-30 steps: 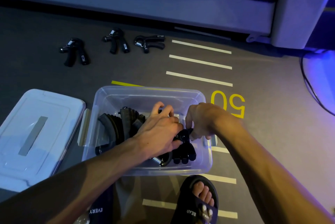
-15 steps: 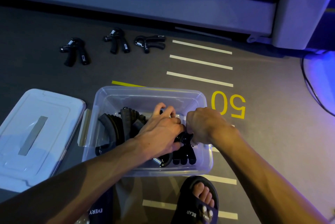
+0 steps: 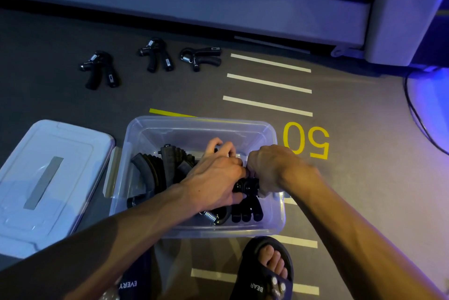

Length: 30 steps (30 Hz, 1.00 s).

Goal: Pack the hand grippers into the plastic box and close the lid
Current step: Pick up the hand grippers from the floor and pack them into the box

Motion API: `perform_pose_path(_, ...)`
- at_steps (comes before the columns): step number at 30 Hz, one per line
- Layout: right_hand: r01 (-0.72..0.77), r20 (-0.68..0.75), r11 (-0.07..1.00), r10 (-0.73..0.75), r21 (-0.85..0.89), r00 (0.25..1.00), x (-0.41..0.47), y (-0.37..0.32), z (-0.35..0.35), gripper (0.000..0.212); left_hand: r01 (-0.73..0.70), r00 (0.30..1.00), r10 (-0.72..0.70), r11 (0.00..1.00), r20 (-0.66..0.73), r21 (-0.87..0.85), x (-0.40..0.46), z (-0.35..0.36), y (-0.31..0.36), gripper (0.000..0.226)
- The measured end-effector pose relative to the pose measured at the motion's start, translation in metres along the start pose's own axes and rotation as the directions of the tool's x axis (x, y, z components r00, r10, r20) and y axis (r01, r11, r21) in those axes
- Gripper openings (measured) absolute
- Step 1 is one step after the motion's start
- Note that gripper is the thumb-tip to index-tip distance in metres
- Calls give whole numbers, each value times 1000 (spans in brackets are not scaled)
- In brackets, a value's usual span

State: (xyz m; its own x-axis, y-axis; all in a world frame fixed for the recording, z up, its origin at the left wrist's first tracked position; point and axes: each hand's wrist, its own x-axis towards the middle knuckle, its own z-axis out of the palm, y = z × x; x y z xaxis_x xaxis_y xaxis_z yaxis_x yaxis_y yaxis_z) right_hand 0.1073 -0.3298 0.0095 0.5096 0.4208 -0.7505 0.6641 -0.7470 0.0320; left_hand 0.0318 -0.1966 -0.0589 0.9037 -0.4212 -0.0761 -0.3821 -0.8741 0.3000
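Settling a hand gripper (image 3: 246, 199) into the plastic box (image 3: 201, 129), both hands curled around it.

Since a second ago the right hand (image 3: 272, 168) has closed beside the left hand (image 3: 216, 178); three loose grippers (image 3: 155, 56) and the lid (image 3: 48, 178) are left on the floor.

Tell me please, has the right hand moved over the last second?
Yes. The right hand has dropped lower into the box, toward its near wall, closing onto the black gripper beside the left hand.
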Motion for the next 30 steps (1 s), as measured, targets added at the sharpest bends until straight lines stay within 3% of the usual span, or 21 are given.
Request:
perform_pose_path(8, 3, 49, 995, -8, 97, 999, 5, 11, 3, 45, -3, 998, 3, 1000, -57, -7, -9, -1, -3, 55)
perform_pose_path(12, -16, 21, 988, 13, 153, 1000, 5, 19, 4, 45, -6, 986, -7, 997, -166, -76, -13, -7, -8, 46)
perform_pose_path(16, 15, -174, 976, 24, 217, 984, 0, 22, 1, 33, 36, 966, -67, 991, -250, -127, -17, -20, -18, 38)
perform_pose_path(21, 179, -501, 945, -20, 272, 865, -1, 4, -26, 34, 96, 939, -133, 987, -316, -131, -30, -40, -46, 36)
perform_pose_path(26, 286, -605, 915, -60, 286, 794, 18, -17, -67, 39, 166, 930, -174, 985, -324, -51, -48, -75, -101, 37)
perform_pose_path(30, 362, -634, 882, -97, 303, 768, 47, -33, -97, 40, 313, 885, -310, 948, -348, -49, -65, -95, -152, 36)
